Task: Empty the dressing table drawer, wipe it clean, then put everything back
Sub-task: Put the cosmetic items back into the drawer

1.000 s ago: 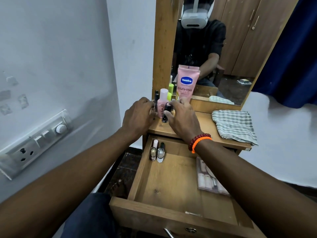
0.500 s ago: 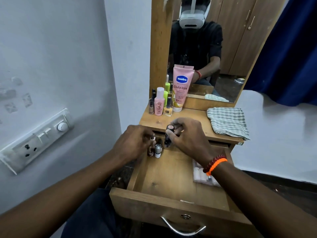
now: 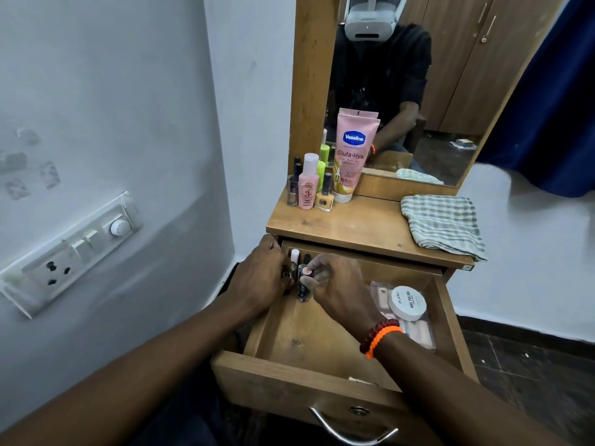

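The wooden drawer (image 3: pixel 322 342) stands pulled out under the dressing table top (image 3: pixel 354 223). In its back left corner my right hand (image 3: pixel 341 284) pinches a dark nail polish bottle (image 3: pixel 304 281) by its cap, holding it upright on the drawer floor. My left hand (image 3: pixel 260 281) grips another small bottle (image 3: pixel 287 275) right beside it, mostly hidden by the fingers. A white-capped bottle (image 3: pixel 294 256) and a black-capped one stand just behind them. A white round nail polish remover tub (image 3: pixel 407 303) lies on a clear packet (image 3: pixel 415 329) at the drawer's right side.
On the table top's back left stand a pink Vaseline tube (image 3: pixel 351 156), a pink bottle (image 3: pixel 308 185), a yellow polish bottle (image 3: pixel 324 196) and others. A folded checked cloth (image 3: pixel 441 225) lies at the right. The mirror (image 3: pixel 402 91) rises behind. A switchboard (image 3: pixel 70 252) is on the left wall.
Both hands came down from the bottles on the table top into the drawer's back left corner, each carrying a small bottle. The view shifted lower, showing the tub.
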`<state>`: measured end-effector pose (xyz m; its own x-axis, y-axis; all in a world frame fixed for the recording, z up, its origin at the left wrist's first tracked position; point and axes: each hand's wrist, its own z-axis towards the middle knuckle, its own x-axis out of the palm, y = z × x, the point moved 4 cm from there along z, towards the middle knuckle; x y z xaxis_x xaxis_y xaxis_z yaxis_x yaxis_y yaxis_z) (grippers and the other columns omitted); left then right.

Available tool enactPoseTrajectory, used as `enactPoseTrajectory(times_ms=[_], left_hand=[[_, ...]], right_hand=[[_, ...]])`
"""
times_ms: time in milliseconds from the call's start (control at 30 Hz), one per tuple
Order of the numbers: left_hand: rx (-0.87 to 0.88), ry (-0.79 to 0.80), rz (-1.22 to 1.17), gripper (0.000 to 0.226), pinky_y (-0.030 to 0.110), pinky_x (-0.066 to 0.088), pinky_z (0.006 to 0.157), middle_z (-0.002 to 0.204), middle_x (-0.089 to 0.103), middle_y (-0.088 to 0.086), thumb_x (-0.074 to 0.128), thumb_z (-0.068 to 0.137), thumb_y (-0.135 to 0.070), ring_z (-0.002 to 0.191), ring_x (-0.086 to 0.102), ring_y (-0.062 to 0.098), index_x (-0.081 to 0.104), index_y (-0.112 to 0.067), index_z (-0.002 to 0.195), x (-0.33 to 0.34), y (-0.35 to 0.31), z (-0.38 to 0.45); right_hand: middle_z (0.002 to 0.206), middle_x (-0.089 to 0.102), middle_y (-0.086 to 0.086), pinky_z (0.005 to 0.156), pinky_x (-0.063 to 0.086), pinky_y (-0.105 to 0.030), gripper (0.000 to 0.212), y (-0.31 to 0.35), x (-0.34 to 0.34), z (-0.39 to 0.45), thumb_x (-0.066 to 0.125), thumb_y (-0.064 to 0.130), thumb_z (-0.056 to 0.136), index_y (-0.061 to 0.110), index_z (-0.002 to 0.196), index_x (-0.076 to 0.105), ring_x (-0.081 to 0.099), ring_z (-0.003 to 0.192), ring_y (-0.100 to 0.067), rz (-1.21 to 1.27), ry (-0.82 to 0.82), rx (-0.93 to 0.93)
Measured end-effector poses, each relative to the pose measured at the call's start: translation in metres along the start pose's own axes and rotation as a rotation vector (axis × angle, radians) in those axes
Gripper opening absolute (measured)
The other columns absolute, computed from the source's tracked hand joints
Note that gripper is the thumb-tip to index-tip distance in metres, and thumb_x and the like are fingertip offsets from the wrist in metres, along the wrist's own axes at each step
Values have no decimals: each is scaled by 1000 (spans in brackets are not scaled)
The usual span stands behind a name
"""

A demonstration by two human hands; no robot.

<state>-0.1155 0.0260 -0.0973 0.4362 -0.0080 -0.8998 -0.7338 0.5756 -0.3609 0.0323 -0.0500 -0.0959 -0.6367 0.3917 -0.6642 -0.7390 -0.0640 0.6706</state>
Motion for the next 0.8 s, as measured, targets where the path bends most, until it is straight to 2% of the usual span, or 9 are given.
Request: enactPoseTrajectory(times_ms=[133, 233, 433, 567, 633, 700, 800], left_hand=[[-2, -16, 3, 18, 29, 45, 61, 105, 43, -2, 73, 81, -29, 82, 53, 15, 71, -18, 95, 2, 0, 1], [15, -14, -27, 18, 31, 50, 67, 106, 43, -2, 76, 80, -27, 84, 54, 15, 71, -17, 95, 3, 1, 1], [61, -50, -111, 11, 32, 50, 68, 95, 50, -4, 75, 83, -27, 81, 52, 11, 69, -20, 89, -7, -1, -1], [80, -188, -201, 9, 28, 51, 65, 79, 61, -10, 71, 87, -28, 72, 57, 2, 65, -28, 80, -34, -6, 14], [80, -262, -217, 4, 26, 49, 65, 85, 64, -7, 69, 90, -25, 71, 56, 3, 67, -26, 93, -49, -7, 30], [70, -316, -183, 23, 23, 43, 72, 101, 64, 0, 67, 92, -23, 76, 55, 6, 66, -21, 115, -62, -7, 51], [5, -318, -102, 46, 31, 50, 86, 128, 55, 8, 63, 96, -22, 106, 61, 22, 53, -17, 140, -73, -10, 82]], right_hand=[[81, 71, 7, 64, 61, -30, 12, -5, 4, 0, 83, 20, 84, 19, 91, 73, 67, 71, -3, -7, -18, -2], [87, 69, 8, 67, 61, -32, 17, -8, 4, 0, 84, 23, 82, 22, 92, 70, 67, 75, -5, -2, -9, -13], [97, 67, 9, 74, 59, -34, 34, -3, -7, -7, 82, 47, 80, 22, 100, 70, 65, 88, -7, -47, -56, -42], [90, 65, 7, 69, 59, -36, 22, 2, -29, 5, 72, 42, 91, 21, 96, 69, 62, 81, -8, -63, -116, -73], [89, 63, 5, 70, 59, -42, 18, 4, -43, 25, 68, 37, 94, 20, 99, 69, 62, 79, -12, -64, -167, -81], [93, 62, 2, 71, 57, -44, 23, 8, -56, 49, 66, 32, 94, 17, 110, 70, 61, 81, -16, -91, -223, -94], [103, 58, -5, 65, 47, -29, 32, 22, -69, 82, 61, 24, 98, 12, 127, 67, 58, 90, -19, -213, -264, -127]])
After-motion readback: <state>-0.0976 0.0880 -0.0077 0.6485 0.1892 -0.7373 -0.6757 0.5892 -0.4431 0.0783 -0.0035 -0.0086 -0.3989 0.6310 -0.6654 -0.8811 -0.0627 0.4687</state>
